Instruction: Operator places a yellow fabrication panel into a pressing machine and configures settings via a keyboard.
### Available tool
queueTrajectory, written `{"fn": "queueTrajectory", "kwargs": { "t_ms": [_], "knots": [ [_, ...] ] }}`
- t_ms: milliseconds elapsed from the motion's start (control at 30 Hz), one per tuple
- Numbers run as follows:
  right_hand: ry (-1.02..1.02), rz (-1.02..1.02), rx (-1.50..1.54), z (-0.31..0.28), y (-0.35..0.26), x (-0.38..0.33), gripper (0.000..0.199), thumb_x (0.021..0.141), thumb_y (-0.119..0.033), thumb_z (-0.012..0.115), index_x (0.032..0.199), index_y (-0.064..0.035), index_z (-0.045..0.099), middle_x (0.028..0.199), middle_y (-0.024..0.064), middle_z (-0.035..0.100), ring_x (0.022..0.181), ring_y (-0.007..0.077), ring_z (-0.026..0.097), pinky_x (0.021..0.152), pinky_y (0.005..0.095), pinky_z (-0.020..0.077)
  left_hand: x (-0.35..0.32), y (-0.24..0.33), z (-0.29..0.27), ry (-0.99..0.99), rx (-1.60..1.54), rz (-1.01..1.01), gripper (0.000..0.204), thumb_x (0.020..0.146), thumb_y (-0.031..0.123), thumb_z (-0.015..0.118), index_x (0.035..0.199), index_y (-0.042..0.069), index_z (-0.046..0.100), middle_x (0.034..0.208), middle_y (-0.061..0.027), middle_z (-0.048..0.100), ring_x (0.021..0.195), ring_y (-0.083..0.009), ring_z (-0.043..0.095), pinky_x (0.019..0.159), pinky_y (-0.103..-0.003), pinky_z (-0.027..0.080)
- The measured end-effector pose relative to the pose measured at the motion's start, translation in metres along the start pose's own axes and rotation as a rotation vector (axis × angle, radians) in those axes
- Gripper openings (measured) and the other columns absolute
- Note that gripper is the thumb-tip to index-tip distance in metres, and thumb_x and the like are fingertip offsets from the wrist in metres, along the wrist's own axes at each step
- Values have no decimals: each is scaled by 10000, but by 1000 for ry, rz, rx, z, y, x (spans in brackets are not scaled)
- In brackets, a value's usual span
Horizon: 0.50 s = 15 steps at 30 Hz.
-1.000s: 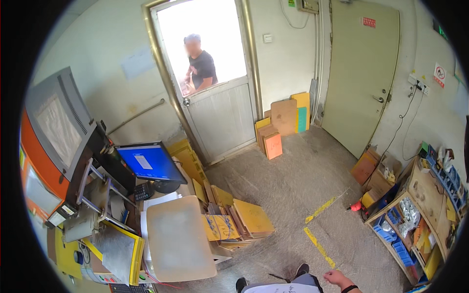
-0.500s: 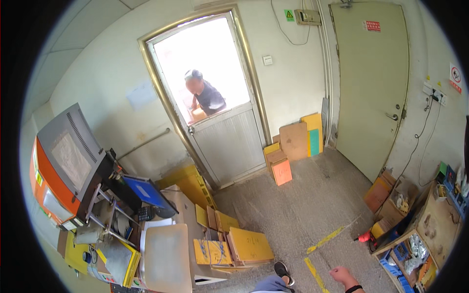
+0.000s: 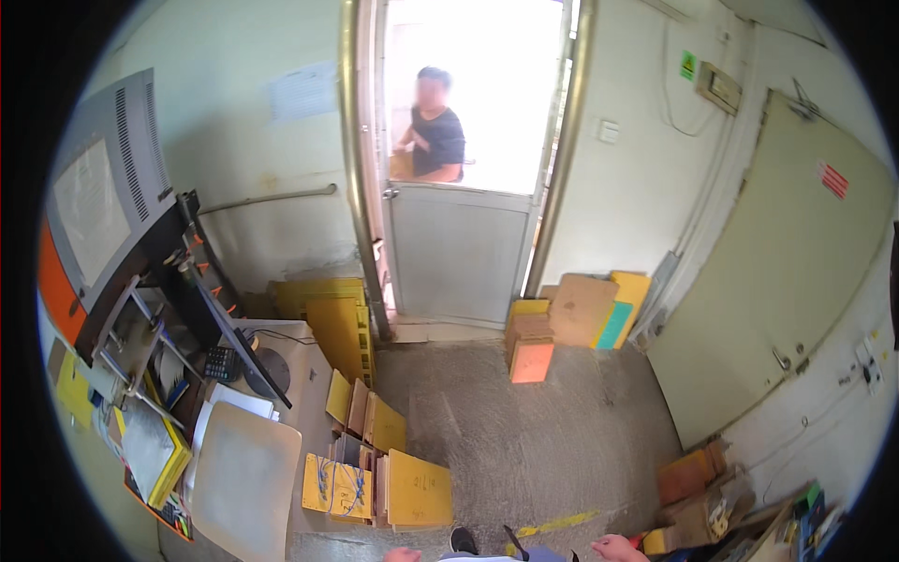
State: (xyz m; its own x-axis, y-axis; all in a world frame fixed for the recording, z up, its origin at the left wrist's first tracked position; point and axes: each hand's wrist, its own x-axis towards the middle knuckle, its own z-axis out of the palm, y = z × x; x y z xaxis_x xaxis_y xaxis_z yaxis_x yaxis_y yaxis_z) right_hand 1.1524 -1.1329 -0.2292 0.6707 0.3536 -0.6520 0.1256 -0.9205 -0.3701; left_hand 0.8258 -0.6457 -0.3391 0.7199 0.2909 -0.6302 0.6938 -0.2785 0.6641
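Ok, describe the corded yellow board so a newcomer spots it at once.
Find the desk on the left. Just right of it stands a cluster of boards. The yellow board is at its near left corner, and the blue cord across its face sets it apart from its neighbours.

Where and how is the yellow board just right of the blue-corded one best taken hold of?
Probably pinch the yellow board by its top edge, near the right corner, from above and right: it stands on edge, those parts exposed, while other boards crowd its left.
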Motion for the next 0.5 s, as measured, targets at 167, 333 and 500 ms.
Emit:
{"fn": "queueTrajectory", "kwargs": {
  "t_ms": [167, 333, 500],
  "knots": [
    [-89, -88, 12, -67, -32, 159, 425, 963, -442, 728, 1133, -55, 772, 928, 90, 788, 819, 202, 739, 785, 362, 598, 11, -4, 0, 184, -604, -188, 447, 1021, 428, 605, 1080, 17, 772, 1090, -196, 766, 1085, -311, 690, 959, -440, 541],
    [-182, -374, -202, -151, -178, 266, 499, 965, -499, 663, 1176, -58, 768, 1106, 178, 775, 1070, 351, 734, 957, 430, 571, -56, -30, 57, 490, 256, -353, 400, 998, 343, 563, 1104, 10, 758, 1081, -212, 762, 1092, -373, 690, 972, -486, 535],
    [-224, -510, -390, -245, -300, 370, 497, 975, -486, 654, 1203, -55, 755, 1165, 197, 757, 1128, 362, 711, 986, 456, 553, -85, 22, 135, 556, -105, -711, 355, 995, 292, 551, 1076, 11, 753, 1060, -244, 750, 996, -394, 710, 893, -528, 555]
  ]
}}
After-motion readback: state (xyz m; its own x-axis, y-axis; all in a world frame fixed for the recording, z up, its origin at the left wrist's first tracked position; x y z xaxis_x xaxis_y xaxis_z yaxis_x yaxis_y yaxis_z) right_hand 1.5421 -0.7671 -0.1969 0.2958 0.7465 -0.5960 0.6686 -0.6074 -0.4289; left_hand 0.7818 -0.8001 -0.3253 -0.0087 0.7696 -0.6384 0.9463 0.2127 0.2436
